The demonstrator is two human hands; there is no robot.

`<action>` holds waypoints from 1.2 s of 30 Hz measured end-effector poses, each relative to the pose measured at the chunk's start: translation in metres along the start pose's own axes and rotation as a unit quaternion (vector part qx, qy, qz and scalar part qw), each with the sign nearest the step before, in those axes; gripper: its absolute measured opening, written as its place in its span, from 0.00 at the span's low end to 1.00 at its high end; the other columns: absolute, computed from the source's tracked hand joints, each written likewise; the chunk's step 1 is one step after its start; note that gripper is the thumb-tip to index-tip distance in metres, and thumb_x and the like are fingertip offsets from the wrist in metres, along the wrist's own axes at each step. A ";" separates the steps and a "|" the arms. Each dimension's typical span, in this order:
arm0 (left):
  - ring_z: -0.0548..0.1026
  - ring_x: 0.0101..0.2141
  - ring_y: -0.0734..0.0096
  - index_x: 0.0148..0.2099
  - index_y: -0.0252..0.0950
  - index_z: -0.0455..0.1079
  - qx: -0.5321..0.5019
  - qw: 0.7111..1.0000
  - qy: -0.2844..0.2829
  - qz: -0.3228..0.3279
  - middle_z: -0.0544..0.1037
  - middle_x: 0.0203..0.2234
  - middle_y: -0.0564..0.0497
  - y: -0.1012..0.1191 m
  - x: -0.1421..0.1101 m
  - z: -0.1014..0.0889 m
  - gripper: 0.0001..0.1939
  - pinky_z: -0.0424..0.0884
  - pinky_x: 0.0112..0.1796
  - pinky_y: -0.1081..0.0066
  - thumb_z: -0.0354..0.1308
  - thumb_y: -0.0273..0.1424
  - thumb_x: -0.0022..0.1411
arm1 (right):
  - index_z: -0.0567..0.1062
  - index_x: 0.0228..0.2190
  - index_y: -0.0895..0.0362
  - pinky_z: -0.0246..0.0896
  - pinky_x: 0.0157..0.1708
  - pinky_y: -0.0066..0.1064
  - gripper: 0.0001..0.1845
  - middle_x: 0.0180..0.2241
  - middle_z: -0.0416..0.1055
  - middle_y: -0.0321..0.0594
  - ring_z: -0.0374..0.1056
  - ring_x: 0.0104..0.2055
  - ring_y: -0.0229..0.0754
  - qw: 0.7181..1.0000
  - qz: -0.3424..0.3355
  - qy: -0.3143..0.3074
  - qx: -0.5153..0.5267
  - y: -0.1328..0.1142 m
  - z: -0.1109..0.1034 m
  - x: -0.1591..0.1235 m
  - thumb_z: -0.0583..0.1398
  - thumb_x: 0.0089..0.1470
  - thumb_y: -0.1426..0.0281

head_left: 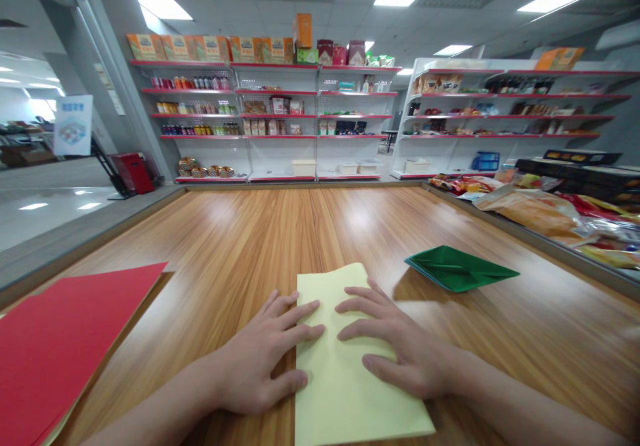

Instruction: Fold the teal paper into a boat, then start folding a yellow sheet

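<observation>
A pale yellow sheet of paper point(345, 406), seemingly folded lengthwise, lies on the wooden table point(240, 233) in front of me. My left hand point(265, 353) rests at its left edge, fingers spread, with the fingertips on the paper. From the other side my right hand point(395, 346) lies over the paper's right part, its fingers also apart and touching the surface. Neither hand grips anything. Beyond my right hand sits a folded green paper shape point(460, 269), pointed at its right end.
Red paper sheets point(65, 339) lie stacked at the table's left. Packaged snacks point(540, 213) and dark boxes point(575, 176) sit beyond the right edge. Stocked shelves point(280, 113) stand behind the table, with a sign board point(73, 126) at far left.
</observation>
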State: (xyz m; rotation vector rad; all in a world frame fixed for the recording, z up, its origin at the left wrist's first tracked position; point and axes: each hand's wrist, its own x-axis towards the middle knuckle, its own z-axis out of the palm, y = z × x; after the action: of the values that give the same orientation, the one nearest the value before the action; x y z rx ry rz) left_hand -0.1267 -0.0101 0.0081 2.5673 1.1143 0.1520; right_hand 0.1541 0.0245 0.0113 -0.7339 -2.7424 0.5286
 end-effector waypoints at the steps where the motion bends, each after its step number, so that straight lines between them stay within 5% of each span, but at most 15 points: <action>1: 0.47 0.63 0.47 0.64 0.51 0.53 -0.003 1.000 0.003 0.001 0.49 0.66 0.54 0.000 0.000 0.000 0.30 0.45 0.59 0.40 0.53 0.45 0.61 | 0.71 0.48 0.48 0.29 0.62 0.55 0.20 0.56 0.61 0.40 0.44 0.64 0.52 1.000 0.000 -0.001 0.001 -0.001 0.000 0.000 0.59 0.52 0.67; 36: 0.48 0.63 0.45 0.62 0.49 0.57 -0.014 1.000 0.016 0.013 0.51 0.65 0.51 0.000 0.000 0.001 0.28 0.47 0.58 0.39 0.54 0.44 0.61 | 0.71 0.49 0.49 0.31 0.62 0.55 0.18 0.57 0.61 0.42 0.45 0.65 0.52 0.998 0.019 0.040 0.040 0.003 0.007 -0.002 0.57 0.56 0.66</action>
State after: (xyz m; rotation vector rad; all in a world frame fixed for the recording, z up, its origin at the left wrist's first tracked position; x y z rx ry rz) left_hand -0.1267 -0.0100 0.0071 2.5644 1.0815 0.2134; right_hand 0.1548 0.0244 0.0038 -0.7716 -2.6212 0.6006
